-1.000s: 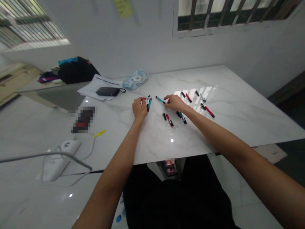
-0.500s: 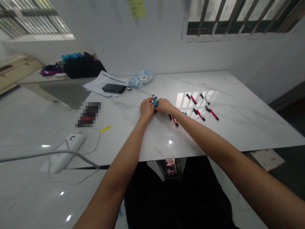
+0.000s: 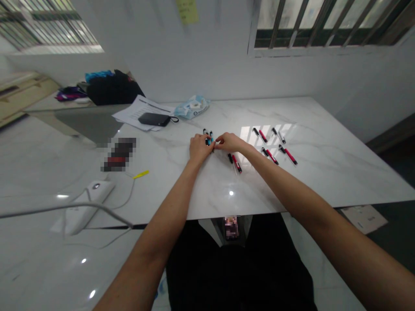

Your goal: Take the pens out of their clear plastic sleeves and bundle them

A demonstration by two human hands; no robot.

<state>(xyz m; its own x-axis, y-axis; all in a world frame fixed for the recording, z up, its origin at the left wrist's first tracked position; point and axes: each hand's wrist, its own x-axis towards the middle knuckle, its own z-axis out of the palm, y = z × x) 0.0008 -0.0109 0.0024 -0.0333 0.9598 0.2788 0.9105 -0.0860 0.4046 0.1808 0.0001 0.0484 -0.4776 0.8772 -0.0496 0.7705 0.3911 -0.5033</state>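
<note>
My left hand rests on the table with its fingers curled round a small bunch of blue-and-black pens, whose dark ends stick up past the fingers. Close beside it on the right is my right hand, thumb and forefinger bent toward the pens with a small gap between their tips. Nearest to the right wrist lies a red pen with a black cap next to it. Farther right are more red pens and a white pen, each beside a black cap.
Behind the hands lie a blue-white soft packet, printed papers and a black pouch with a strap. A white power strip with cables and a yellow tag is on the left. The table's front edge runs before my lap.
My right hand has drawn slightly right, off the bunch, and its fingertips have parted. The pens in my left hand have shifted a little. A teal piece by my right forearm no longer shows.
</note>
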